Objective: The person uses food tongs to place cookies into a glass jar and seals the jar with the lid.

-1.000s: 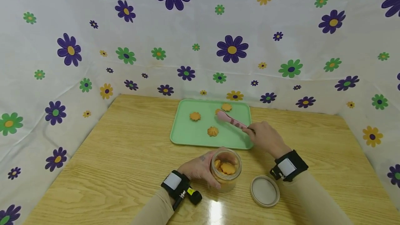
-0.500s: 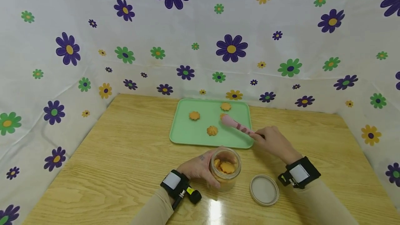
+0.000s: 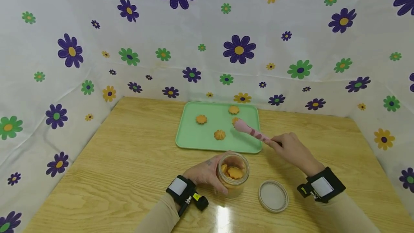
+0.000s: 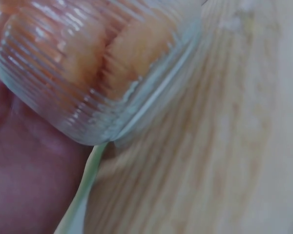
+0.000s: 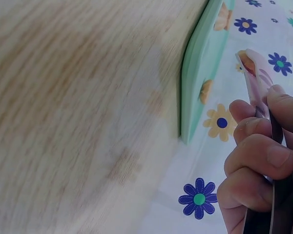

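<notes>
My left hand [image 3: 203,174] is wrapped around the side of an open glass jar [image 3: 237,189] with several orange-brown cookies [image 3: 235,172] inside. The left wrist view shows the ribbed lower part of the jar [image 4: 102,117] against the palm. My right hand [image 3: 295,151] grips pink tongs [image 3: 255,134] with dark handles, fingers curled round them in the right wrist view. A cookie [image 5: 247,62] is pinched between the tongs' tips, over the right part of a green tray [image 3: 191,137]. Three flower-shaped cookies lie on the tray: one left [image 3: 201,119], one at the back [image 3: 234,109], one in front [image 3: 219,135].
A round lid [image 3: 273,196] lies on the wooden table [image 3: 129,161] to the right of the jar. Behind the tray hangs a white cloth [image 3: 200,21] printed with flowers, which also covers both sides.
My right hand has drawn back to the right and toward me, carrying the tongs and the cookie in their tips. The left hand and jar have stayed in place.
</notes>
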`<state>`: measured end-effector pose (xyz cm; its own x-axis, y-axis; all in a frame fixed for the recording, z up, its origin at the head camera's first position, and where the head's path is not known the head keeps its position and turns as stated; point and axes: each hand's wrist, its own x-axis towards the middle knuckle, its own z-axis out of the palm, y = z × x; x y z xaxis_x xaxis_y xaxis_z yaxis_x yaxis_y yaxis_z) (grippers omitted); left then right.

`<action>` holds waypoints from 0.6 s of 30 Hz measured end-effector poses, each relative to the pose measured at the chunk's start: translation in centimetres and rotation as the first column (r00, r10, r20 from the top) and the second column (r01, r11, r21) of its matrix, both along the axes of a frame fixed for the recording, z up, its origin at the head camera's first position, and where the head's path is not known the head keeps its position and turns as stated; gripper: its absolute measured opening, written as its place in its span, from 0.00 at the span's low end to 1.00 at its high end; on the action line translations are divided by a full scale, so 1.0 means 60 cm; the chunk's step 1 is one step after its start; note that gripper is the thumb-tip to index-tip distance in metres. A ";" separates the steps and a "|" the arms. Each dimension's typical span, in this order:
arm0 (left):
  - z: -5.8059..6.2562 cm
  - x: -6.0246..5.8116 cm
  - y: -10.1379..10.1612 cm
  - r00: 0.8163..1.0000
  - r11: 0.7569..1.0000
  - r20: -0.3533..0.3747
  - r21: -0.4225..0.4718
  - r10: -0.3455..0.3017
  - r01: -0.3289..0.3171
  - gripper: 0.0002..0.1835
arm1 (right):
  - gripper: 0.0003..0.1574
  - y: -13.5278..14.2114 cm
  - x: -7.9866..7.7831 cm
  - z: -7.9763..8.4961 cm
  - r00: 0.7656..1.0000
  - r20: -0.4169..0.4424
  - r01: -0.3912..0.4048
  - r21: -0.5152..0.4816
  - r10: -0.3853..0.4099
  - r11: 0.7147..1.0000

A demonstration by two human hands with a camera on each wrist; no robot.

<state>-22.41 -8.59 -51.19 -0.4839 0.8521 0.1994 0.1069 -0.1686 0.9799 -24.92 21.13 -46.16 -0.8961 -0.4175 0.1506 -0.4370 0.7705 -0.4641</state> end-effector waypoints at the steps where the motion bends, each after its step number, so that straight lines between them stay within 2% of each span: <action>1: 0.002 0.001 -0.001 1.000 1.000 0.002 0.002 0.001 -0.001 0.49 | 0.25 0.000 0.002 0.000 1.000 -0.001 -0.002 -0.003 0.002 1.000; 5: 0.023 0.008 -0.003 1.000 1.000 -0.011 -0.016 0.009 -0.010 0.48 | 0.26 0.002 0.010 0.003 1.000 0.004 -0.017 -0.021 0.017 1.000; 9: 0.034 0.012 -0.005 0.999 0.999 -0.041 -0.033 0.024 -0.025 0.48 | 0.26 0.003 0.017 0.007 1.000 0.006 -0.024 -0.037 0.024 0.999; 13: 0.022 0.011 -0.007 0.996 0.998 -0.071 -0.043 0.045 -0.048 0.48 | 0.27 0.004 0.024 0.010 0.999 0.002 -0.033 -0.053 0.033 0.998; 18: 0.011 0.012 -0.008 0.982 0.991 -0.157 -0.074 0.101 -0.114 0.48 | 0.27 0.006 0.035 0.015 0.999 -0.035 -0.039 -0.065 0.037 0.997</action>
<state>-21.67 -9.07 -50.53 -0.5432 0.8132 0.2089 0.2693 -0.0669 0.9607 -22.82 21.52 -45.25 -0.8738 -0.4392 0.2086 -0.4814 0.7212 -0.4980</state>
